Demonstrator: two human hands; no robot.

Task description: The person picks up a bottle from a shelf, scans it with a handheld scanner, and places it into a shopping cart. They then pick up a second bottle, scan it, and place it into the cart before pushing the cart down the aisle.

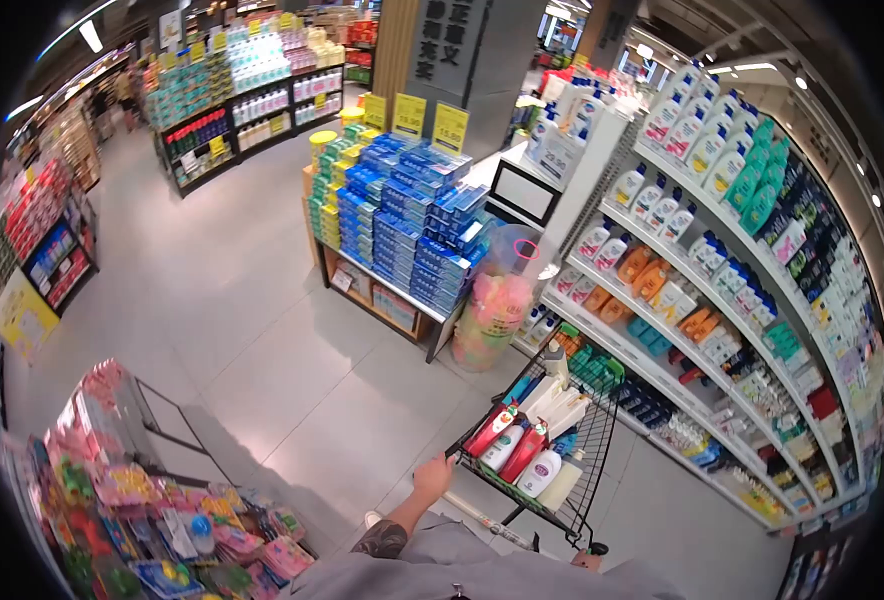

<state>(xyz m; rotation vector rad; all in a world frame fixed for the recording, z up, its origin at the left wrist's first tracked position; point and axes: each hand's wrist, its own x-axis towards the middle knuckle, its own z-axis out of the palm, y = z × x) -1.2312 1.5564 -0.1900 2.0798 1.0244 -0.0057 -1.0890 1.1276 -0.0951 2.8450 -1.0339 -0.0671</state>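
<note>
A black wire shopping cart (603, 455) stands in front of me, with red bottles (522, 450), white bottles (539, 473) and other packages in it. My left hand (432, 475) is closed round the near left corner of the cart, at its handle. At the right end of the handle, my right hand (587, 560) shows only in part, low in the view beside a black knob-like end; how its fingers lie is too small to tell.
Shelves of pump bottles (652, 205) rise at the right. Ahead stands a display of blue boxes (397, 220), with a clear bin of colourful items (492, 315) beside it. Packaged toys (177, 535) fill a stand at the lower left. Tiled floor (252, 350) lies between.
</note>
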